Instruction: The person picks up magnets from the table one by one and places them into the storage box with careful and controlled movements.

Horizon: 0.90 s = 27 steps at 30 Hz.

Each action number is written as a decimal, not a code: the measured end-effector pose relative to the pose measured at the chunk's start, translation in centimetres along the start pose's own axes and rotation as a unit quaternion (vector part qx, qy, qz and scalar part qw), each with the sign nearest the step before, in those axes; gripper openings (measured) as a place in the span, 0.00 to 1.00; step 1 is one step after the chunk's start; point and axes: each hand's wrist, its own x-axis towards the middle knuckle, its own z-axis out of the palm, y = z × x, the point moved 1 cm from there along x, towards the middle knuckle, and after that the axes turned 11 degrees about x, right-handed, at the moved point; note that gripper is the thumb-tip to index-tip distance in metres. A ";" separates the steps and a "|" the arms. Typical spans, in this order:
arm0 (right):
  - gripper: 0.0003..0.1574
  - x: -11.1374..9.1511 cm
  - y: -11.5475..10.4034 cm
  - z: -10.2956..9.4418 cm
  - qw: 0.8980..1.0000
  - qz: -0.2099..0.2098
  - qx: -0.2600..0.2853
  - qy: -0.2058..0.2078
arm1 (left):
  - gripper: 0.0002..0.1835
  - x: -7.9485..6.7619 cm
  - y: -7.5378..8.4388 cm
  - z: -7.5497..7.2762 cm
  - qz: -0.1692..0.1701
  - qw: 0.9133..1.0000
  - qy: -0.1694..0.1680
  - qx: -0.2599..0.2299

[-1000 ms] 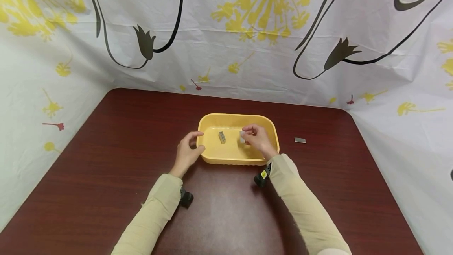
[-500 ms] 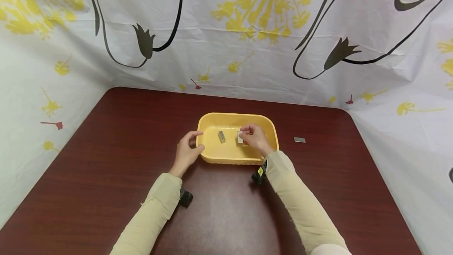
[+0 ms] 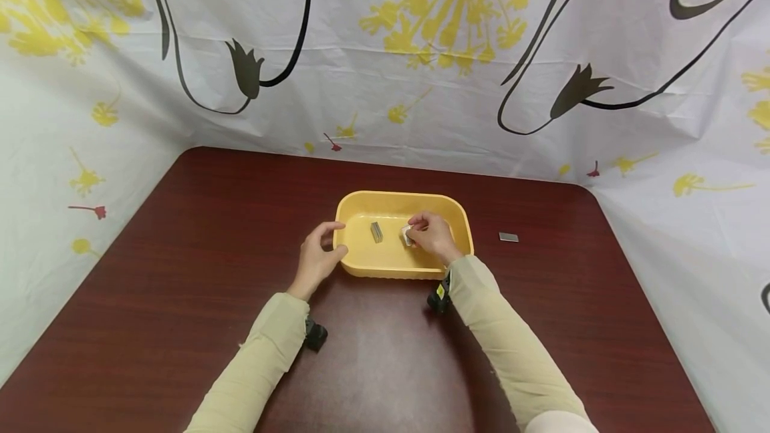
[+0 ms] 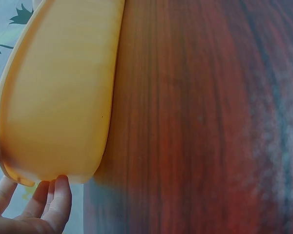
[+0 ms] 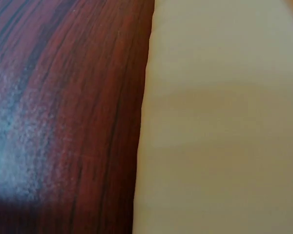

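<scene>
A yellow plastic bin (image 3: 394, 272) stands on the table. My left hand (image 3: 315, 256) grips its left end, and in the left wrist view the fingertips (image 4: 62, 185) press against the end wall. Inside the bin, my right hand (image 3: 436, 236) pinches a small flat whitish-grey rectangular piece (image 3: 406, 238) close over the floor, partly hidden by the fingers. Left of it lies a small stack of grey rectangular pieces (image 3: 376, 232). The right wrist view shows only the bin's outer wall (image 5: 219, 122) and the table, with the hand hidden.
Another flat grey rectangular piece (image 3: 508, 237) lies on the dark red-brown wooden table (image 3: 571, 299), right of the bin. A white patterned cloth (image 3: 361, 72) hangs behind the table and along its sides.
My right hand has shifted slightly left and lower in the bin with the whitish-grey piece, which now looks tilted. The left hand stays at the bin's end.
</scene>
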 end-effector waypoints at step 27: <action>0.11 -1.2 -0.2 -1.1 0.998 -0.054 0.021 0.010 | 0.21 -0.1 0.1 0.1 -0.004 1.000 0.002 -0.008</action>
